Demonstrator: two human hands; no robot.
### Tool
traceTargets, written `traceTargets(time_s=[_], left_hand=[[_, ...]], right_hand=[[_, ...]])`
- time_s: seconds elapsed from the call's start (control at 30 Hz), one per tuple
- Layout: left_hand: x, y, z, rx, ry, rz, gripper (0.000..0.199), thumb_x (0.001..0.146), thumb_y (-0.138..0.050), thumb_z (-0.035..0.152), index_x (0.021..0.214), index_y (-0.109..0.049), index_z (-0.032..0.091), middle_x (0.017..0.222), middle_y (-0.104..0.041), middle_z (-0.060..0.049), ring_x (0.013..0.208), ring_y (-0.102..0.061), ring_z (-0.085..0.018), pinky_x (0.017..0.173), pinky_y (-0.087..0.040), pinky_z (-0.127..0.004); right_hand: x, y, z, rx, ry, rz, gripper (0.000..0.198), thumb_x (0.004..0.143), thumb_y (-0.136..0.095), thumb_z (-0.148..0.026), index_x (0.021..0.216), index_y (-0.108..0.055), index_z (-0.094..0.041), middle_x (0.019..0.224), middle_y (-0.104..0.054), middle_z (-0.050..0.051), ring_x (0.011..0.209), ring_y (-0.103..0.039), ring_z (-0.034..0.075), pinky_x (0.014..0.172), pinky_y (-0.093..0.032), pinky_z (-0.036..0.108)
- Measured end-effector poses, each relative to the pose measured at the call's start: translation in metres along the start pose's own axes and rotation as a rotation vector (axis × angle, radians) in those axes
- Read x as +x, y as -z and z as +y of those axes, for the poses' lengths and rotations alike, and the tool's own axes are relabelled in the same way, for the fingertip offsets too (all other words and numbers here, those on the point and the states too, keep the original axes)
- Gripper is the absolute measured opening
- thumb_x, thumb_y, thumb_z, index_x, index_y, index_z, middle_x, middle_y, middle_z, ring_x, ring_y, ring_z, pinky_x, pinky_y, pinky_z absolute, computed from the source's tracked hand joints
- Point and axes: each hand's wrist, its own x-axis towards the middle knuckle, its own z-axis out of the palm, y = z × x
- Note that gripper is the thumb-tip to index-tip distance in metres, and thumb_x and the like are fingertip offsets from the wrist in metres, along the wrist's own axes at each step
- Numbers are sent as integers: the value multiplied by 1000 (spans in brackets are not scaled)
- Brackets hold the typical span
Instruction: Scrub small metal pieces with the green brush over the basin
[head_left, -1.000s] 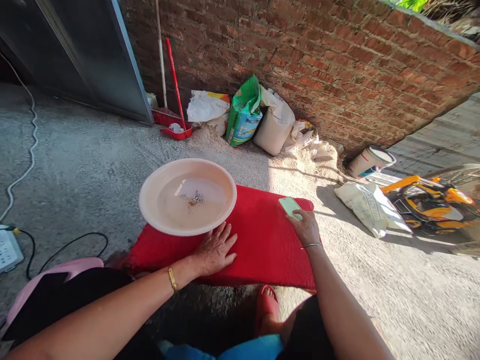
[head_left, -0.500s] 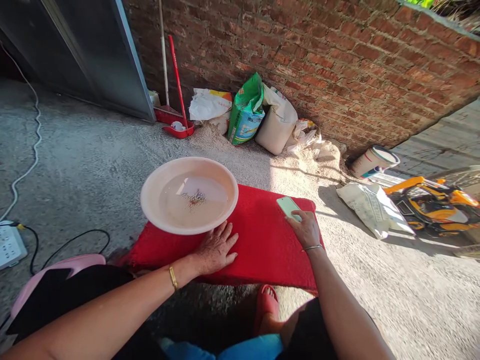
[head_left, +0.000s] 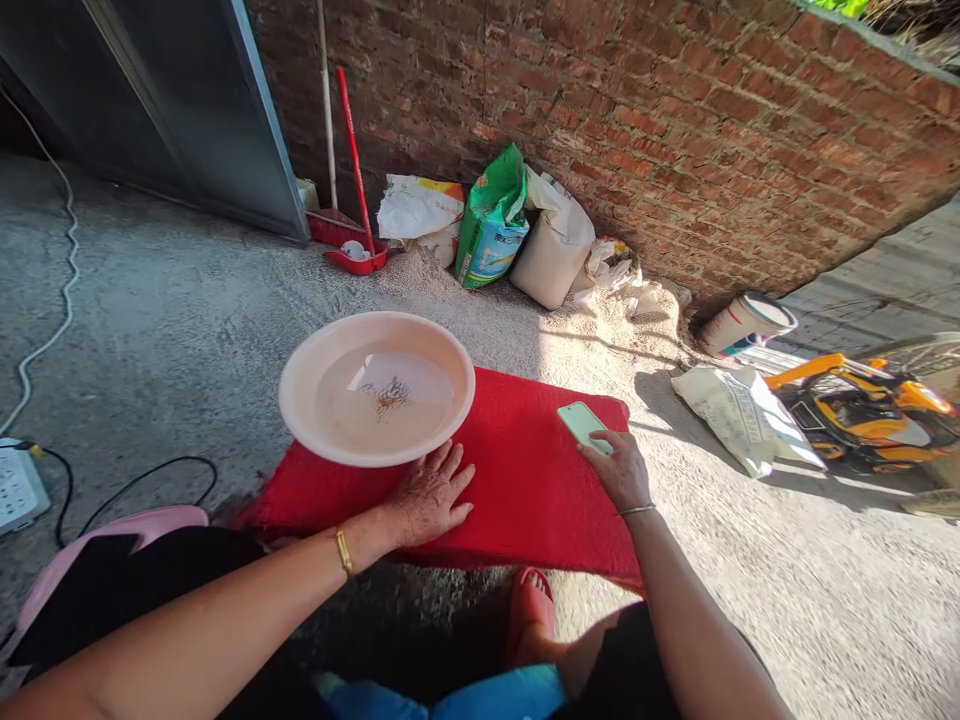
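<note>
My left hand [head_left: 433, 497] lies flat on a red cloth-covered bench [head_left: 517, 490], fingers spread, its fingertips close to the rim of a pale pink basin [head_left: 300, 430]. Water fills the bottom of the basin, with a cluster of small dark bits [head_left: 386, 396] in the middle. At the bench's right end, my right hand [head_left: 624, 474] grips the near right edge of a light green phone [head_left: 579, 424] between thumb and fingers. Whether the phone rests on the cloth or is slightly raised, I cannot tell.
Along the brick wall stand a red dustpan [head_left: 356, 262], a green sack [head_left: 491, 220], a pale sack [head_left: 553, 250] and a bucket [head_left: 746, 325]. An orange ride-on toy [head_left: 862, 410] is at right. A power strip [head_left: 21, 485] with cables lies at left.
My right hand has shifted slightly right and down, and the phone has moved a little with it. My left hand stays flat on the cloth beside the basin.
</note>
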Motion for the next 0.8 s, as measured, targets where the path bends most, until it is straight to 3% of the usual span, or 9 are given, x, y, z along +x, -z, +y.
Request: traceTargets(time_s=[0.1, 0.37, 0.53, 0.6, 0.8], left_hand=[[0, 2, 0, 13, 2, -15, 53, 84, -48, 48, 130, -50, 20, 143, -38, -17, 135, -28, -34, 105, -25, -53], [0, 0, 0, 20, -4, -4, 53, 84, -48, 49, 129, -50, 21, 142, -40, -16, 134, -28, -34, 105, -25, -53], [-1, -3, -2, 8, -16, 8, 54, 84, -48, 48, 130, -50, 20, 142, -40, -17, 134, -28, -34, 106, -24, -54], [-1, -2, -2, 6, -12, 1, 54, 84, -48, 49, 130, -50, 20, 142, -40, -17, 134, -29, -34, 105, -25, -54], [0, -3, -1, 13, -10, 6, 53, 85, -47, 49, 130, -50, 21, 143, -40, -15, 135, -28, -34, 106, -23, -53]], right_hand=[[-3, -3, 1, -13, 36, -63, 37, 70, -61, -52, 95, -66, -25, 96, -52, 5, 83, -54, 19, 71, -45, 32], [14, 20, 31, -157, -212, 62, 39, 67, -64, -52, 96, -68, -25, 97, -51, 7, 88, -54, 23, 77, -43, 37], [4, 9, 13, -81, -31, -11, 36, 69, -63, -49, 96, -66, -25, 97, -52, 5, 88, -54, 21, 76, -44, 33], [4, 8, 12, -112, -20, -47, 34, 71, -62, -48, 96, -66, -26, 98, -52, 5, 87, -54, 20, 74, -44, 32], [13, 27, 33, -288, -247, 16, 37, 70, -64, -49, 98, -67, -25, 96, -52, 8, 88, -54, 25, 74, -43, 36]])
